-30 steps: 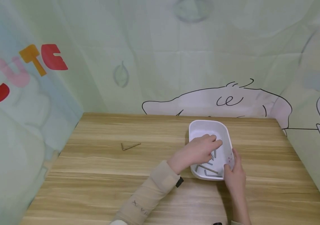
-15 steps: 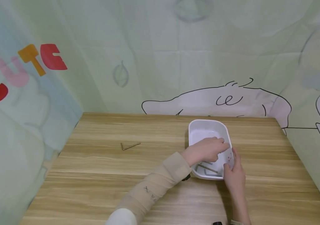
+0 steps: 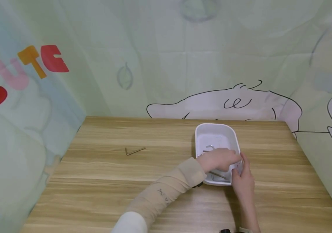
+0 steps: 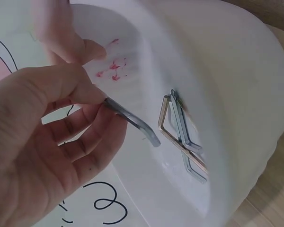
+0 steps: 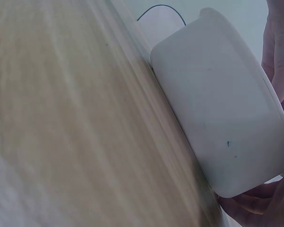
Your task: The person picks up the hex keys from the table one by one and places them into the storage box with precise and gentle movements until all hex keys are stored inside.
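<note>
Between thumb and fingers, my left hand (image 4: 71, 127) pinches a grey hex key (image 4: 132, 122), its bent end jutting out over the white dish. In the head view the left hand (image 3: 219, 159) is inside the dish (image 3: 216, 127), near the right wall. My right hand (image 3: 244, 181) grips the dish's right rim, thumb on the inner side and fingers outside. Several more hex keys (image 4: 180, 127), silver and bronze, lie in the dish; the left hand covers part of them in the head view.
One bronze hex key (image 3: 135, 151) lies alone on the wooden table (image 3: 104, 184), left of the dish. A printed curtain (image 3: 166, 64) stands behind the table and at both sides. The dish sits toward the table's back right.
My left hand has moved right and slightly toward me inside the dish, uncovering hex keys at its left. The right hand keeps its place on the rim.
</note>
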`<action>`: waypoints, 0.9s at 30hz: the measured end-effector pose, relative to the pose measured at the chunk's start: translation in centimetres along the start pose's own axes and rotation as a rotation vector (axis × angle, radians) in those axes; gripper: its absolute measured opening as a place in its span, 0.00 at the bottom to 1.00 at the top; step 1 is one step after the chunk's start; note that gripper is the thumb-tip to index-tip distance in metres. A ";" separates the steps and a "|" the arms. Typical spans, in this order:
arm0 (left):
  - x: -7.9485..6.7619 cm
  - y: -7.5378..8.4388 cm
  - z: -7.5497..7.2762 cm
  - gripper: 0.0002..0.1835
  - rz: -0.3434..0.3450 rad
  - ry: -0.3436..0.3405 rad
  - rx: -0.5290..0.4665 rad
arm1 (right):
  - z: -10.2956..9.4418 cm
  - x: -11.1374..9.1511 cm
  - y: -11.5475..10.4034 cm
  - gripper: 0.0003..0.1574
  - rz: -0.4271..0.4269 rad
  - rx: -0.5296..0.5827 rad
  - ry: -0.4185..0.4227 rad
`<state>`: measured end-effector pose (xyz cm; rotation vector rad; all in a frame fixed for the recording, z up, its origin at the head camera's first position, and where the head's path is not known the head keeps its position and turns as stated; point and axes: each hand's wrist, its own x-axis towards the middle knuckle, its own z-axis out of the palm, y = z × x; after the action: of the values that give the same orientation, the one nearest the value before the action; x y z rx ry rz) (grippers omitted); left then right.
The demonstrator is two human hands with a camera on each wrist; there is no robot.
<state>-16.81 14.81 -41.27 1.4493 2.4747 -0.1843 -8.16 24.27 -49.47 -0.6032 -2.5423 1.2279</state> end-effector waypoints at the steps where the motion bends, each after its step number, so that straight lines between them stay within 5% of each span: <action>1: 0.1 0.0 0.0 0.28 0.003 -0.002 0.002 | 0.0 0.0 0.0 0.39 0.000 -0.003 -0.001; 27: 0.9 0.4 1.1 0.12 0.067 0.041 0.004 | 0.0 -0.1 0.0 0.37 -0.041 -0.021 0.046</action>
<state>-16.65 15.49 -42.59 1.5501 2.4548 -0.1474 -8.09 24.20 -49.48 -0.5738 -2.5198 1.1615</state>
